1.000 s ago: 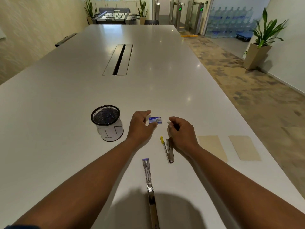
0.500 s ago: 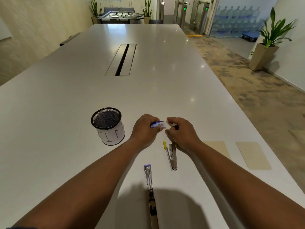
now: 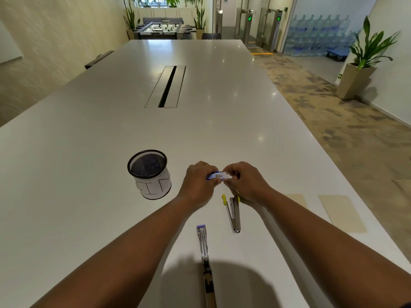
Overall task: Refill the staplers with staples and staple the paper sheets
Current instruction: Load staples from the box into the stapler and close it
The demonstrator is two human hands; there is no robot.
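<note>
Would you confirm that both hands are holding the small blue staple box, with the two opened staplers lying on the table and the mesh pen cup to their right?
Not quite: in the head view the mesh pen cup stands to the left of the staplers, not right. The rest holds: left hand and right hand both hold the staple box.

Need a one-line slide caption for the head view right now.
Both hands, left hand and right hand, hold a small staple box above two opened staplers on the white table.

Blue-and-white staple box (image 3: 216, 175), black mesh cup (image 3: 147, 163)
</note>
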